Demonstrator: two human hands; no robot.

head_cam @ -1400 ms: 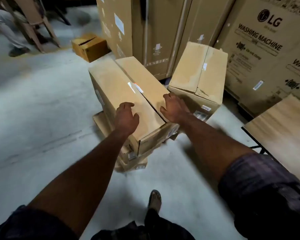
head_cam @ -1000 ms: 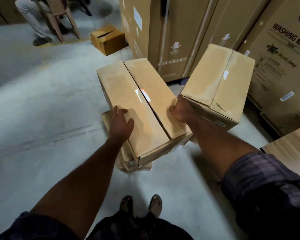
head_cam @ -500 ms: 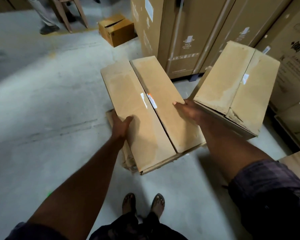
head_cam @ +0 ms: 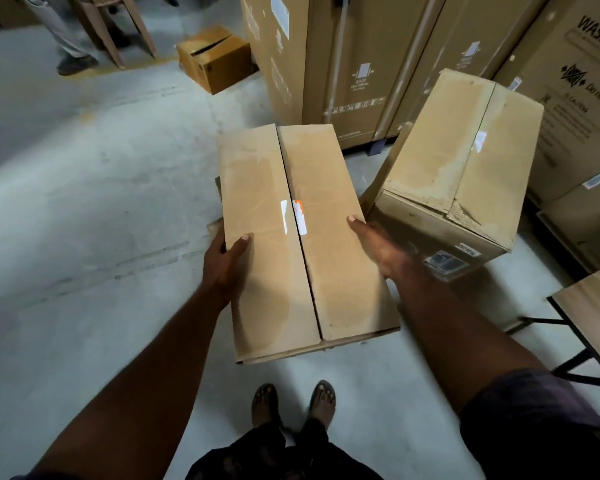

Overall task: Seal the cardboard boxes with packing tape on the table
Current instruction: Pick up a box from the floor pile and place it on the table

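Raised from its resting place since a moment ago, the long cardboard box (head_cam: 329,278) hangs over the floor. The left hand (head_cam: 224,263) grips its left edge, thumb on top, and the right hand (head_cam: 378,249) clasps the right edge. Its centre seam is bare and no tape is in sight. Carrying it to the counter (head_cam: 594,306) and sealing it remain, as does the second box (head_cam: 465,161).

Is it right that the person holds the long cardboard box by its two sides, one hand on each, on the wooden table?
Not quite. The left hand and right hand do hold the long cardboard box by its two sides, but not on the wooden table. The head view shows it over the concrete floor, with the table off to its right.
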